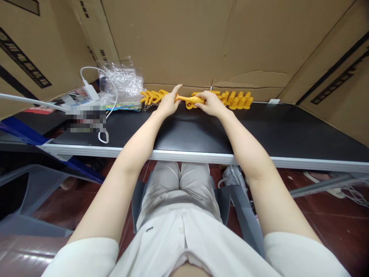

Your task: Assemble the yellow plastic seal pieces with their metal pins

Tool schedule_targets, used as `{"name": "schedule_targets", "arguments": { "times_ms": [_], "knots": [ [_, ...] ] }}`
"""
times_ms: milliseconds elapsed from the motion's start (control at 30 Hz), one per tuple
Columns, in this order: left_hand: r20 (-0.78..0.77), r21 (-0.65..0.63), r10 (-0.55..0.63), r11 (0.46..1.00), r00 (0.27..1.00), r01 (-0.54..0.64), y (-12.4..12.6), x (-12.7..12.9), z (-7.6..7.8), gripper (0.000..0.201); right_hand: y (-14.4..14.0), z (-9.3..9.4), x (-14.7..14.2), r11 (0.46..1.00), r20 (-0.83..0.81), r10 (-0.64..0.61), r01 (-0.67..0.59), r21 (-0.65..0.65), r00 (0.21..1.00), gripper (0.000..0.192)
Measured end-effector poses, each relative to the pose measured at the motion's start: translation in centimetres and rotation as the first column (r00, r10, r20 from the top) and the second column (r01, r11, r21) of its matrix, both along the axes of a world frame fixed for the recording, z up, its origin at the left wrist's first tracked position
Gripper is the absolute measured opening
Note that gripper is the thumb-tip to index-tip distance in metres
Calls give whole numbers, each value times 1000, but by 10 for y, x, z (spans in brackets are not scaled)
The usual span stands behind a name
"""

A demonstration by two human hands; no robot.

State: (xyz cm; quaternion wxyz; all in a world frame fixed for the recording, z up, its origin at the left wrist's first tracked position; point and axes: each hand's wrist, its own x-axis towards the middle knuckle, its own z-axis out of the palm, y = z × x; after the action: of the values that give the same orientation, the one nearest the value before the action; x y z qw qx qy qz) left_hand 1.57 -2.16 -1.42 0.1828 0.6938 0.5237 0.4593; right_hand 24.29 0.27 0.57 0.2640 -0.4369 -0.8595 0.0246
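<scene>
Black table (259, 130), both hands (190, 104) clasped around slim, ridged yellow plastic piece (190, 100).

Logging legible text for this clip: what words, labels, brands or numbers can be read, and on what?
No text can be read with confidence.
Cardboard wall at left: black band with printed characters, too slanted and blurred to read.
Cardboard panel behind the white charger: small dark marks, too small.
Cardboard at right: black bars, no legible writing.
Item on the black table: blurred out.
Yellow plastic part held by both hands: no marking visible.
</scene>
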Motion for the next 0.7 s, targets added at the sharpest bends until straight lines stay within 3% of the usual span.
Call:
{"name": "schedule_targets", "arguments": {
  "times_ms": [267, 400, 600, 700],
  "knots": [
    [76, 5, 108, 994, 991, -109, -7, 2, 8, 55, -12, 8, -2, 997, -81, -66, 63, -34, 995, 64],
    [75, 12, 113, 993, 991, -114, -3, -2, 6, 51, -18, 15, -1, 987, -196, -87, 58, -151, 977, 78],
    [-32, 53, 85, 995, 996, -83, 1, -9, 3, 37, -24, 22, 1, 956, -351, -114, 7, -292, 930, 62],
    [-23, 56, 79, 995, 997, -77, -3, -9, 5, 34, -23, 21, 1, 932, -388, -159, 8, -363, 908, 71]
  ]
}}
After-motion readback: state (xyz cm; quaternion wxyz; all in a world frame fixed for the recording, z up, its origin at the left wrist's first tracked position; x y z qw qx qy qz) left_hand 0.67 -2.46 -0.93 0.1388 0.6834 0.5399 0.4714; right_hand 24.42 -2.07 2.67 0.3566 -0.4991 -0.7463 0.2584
